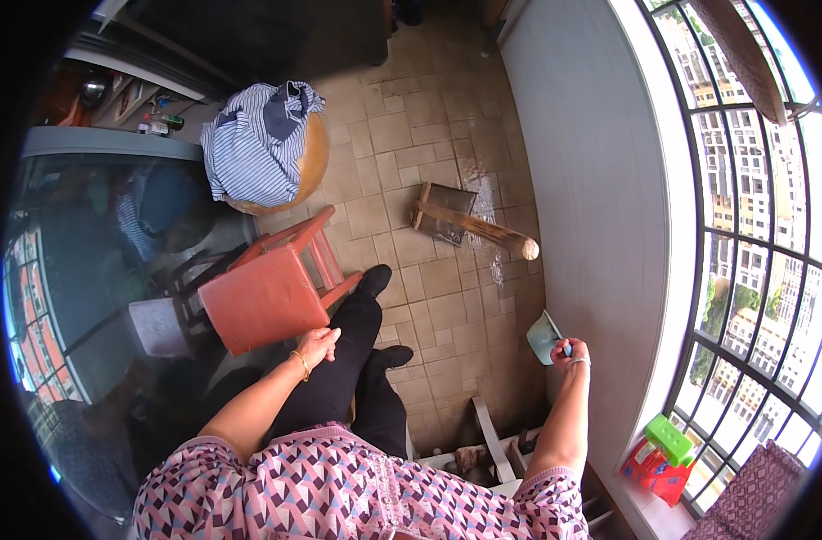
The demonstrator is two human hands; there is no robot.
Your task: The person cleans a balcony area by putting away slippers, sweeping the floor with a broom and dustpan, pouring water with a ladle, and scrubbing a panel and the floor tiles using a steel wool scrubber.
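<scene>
My right hand (570, 352) grips the handle of a light blue plastic scoop (543, 337), held out beside the pale wall panel. My left hand (318, 345) rests by my thigh, at the front edge of a red stool (266, 297). Its fingers are curled in, and I see nothing in them. On the tiled floor ahead stands a dustpan-like tool with a dark flat pan (444, 210) and a thick wooden handle (492, 229) that rises toward me. A wet, shiny patch (483, 196) lies on the tiles beside it.
A striped blue-and-white cloth (259, 148) drapes over a round yellowish-brown object (314, 158). Dark reflective glass (127, 270) stands at left, a barred window (755, 236) at right. A green box-like object (668, 439) and red packet (654, 472) sit on the sill. A white frame (492, 439) is beside my legs.
</scene>
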